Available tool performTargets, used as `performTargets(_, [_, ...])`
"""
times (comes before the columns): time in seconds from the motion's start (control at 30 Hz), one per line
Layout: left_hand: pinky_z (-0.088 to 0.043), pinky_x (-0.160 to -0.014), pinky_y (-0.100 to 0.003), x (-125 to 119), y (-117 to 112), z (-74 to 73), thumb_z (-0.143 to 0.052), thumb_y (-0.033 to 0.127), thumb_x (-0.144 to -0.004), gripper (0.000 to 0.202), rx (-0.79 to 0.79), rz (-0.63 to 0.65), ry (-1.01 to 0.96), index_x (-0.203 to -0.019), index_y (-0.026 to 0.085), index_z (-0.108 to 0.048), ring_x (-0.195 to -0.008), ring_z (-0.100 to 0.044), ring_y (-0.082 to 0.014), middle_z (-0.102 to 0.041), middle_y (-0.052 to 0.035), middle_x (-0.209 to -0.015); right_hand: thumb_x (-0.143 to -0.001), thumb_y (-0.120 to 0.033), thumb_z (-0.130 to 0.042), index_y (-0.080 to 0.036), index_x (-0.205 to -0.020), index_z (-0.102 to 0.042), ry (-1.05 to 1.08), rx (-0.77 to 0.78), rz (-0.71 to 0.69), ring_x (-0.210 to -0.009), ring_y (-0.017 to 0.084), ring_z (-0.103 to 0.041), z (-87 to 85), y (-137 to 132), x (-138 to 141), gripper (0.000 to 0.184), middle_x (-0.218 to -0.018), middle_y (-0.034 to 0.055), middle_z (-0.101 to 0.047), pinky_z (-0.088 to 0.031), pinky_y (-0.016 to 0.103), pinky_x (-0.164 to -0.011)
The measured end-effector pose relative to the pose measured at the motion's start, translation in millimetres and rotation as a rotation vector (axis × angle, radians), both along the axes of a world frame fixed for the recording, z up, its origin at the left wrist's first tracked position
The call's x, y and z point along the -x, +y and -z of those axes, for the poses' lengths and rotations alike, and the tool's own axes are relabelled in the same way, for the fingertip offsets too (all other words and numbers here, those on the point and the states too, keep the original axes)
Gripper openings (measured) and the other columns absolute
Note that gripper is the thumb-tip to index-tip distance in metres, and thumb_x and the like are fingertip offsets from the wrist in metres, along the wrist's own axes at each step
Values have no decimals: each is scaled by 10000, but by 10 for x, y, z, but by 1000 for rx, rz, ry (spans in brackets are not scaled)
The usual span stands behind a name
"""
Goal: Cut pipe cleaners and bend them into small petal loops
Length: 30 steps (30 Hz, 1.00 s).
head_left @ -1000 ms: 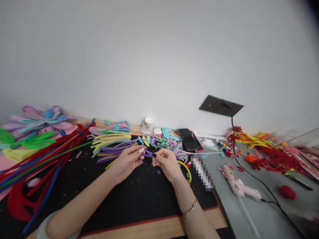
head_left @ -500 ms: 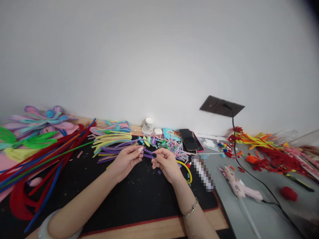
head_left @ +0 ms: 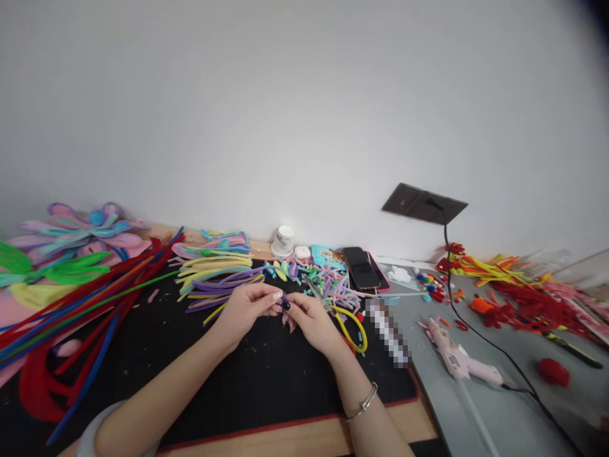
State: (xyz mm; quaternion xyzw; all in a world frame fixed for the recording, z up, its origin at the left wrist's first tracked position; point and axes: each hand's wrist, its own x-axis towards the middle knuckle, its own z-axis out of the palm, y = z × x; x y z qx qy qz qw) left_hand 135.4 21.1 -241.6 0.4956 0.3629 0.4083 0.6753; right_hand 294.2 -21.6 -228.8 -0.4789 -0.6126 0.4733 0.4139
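My left hand (head_left: 247,308) and my right hand (head_left: 309,320) meet over the black mat (head_left: 266,381), fingertips pinched together on a short purple pipe cleaner piece (head_left: 284,301). Most of the piece is hidden between the fingers. A metal bangle is on my right wrist. Behind the hands lie bent yellow and purple pipe cleaners (head_left: 214,276) and a heap of small pastel cut pieces (head_left: 318,276). A yellow loop (head_left: 354,324) lies just right of my right hand.
Long red, blue and green pipe cleaners (head_left: 80,304) fan over the mat's left. Pastel flowers (head_left: 71,231) lie far left. Two phones (head_left: 364,266), a small white cup (head_left: 284,240), a pink glue gun (head_left: 459,358) with black cord, and red and orange pieces (head_left: 514,292) sit right.
Both hands have come closer together and slightly lower toward the mat, folding the purple piece so less of it shows between the fingers.
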Motion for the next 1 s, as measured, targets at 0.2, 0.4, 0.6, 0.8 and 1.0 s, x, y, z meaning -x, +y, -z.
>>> performTargets(0.2, [-508, -662, -248, -7, -11, -12, -693, 329, -688, 232, 41, -26, -36, -831, 146, -685, -631, -600, -116, -666, -27, -706, -877, -446, -422, -173, -675, -506, 2, 49, 14, -397, 65, -341, 84, -9, 1, 350, -497, -67, -345, -261, 189, -389])
performTargets(0.4, [-480, -625, -241, -26, -32, -29, -629, 342, -750, 365, -103, 94, -3, -1074, 175, -614, -691, -558, -125, -622, -39, -841, -807, -475, -538, -184, -657, -419, 471, 257, -34, -390, 43, -186, 39, -22, 60, 349, -522, -91, -272, -235, 176, -349])
performTargets(0.6, [-390, -936, -303, -75, -106, -37, -474, 338, -854, 289, -411, 147, 168, -1065, 205, -620, -1068, -489, -192, -538, -66, -1103, -823, -421, -547, -189, -648, -381, 663, 363, -64, -381, 36, -158, 46, -62, 175, 334, -496, -101, -272, -227, 168, -342])
performTargets(0.8, [-389, -924, -301, -75, -146, -46, -397, 367, -885, 338, -324, 179, 142, -1106, 194, -586, -1008, -533, -193, -608, -61, -1044, -815, -411, -555, -192, -640, -370, 683, 441, -81, -384, 36, -161, 37, -75, 228, 335, -503, -98, -288, -222, 171, -345])
performTargets(1.0, [-426, -862, -288, -83, -124, -1, -412, 378, -878, 338, -296, 172, 137, -1054, 174, -616, -917, -576, -189, -654, -55, -976, -814, -408, -549, -191, -606, -365, 673, 475, -109, -385, 40, -152, 54, -77, 227, 353, -485, -98, -267, -214, 174, -345])
